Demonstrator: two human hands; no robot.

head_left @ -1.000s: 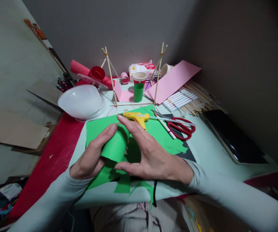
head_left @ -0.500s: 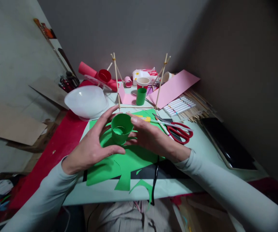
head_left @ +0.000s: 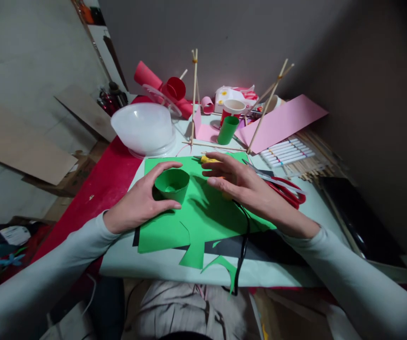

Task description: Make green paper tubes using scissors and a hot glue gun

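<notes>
A small green paper cup [head_left: 173,186], wide at the top, stands upright on the green paper sheet [head_left: 164,236]. My left hand [head_left: 143,198] curves around its left side, thumb in front and fingers behind. Apart from the cup, my right hand [head_left: 235,177] hovers over the sheet's right part with fingers stretched and nothing in them. Beyond that hand lies a yellow-handled tool [head_left: 208,159], partly covered. Red-handled scissors [head_left: 288,189] lie to the right of it. Cut green scraps [head_left: 226,265] are near the table's front edge.
Farther back stands a frame of wooden sticks [head_left: 194,99], with a green paper tube [head_left: 228,130] and a red-and-white cup [head_left: 233,107]. Clear plastic bowls [head_left: 143,130] sit at left. Markers [head_left: 288,152], pink card [head_left: 292,120] and a black tablet-like slab [head_left: 359,212] occupy the right.
The cup has come down from between both hands onto the green sheet. My right hand has let go and moved away to the right. The view has shifted.
</notes>
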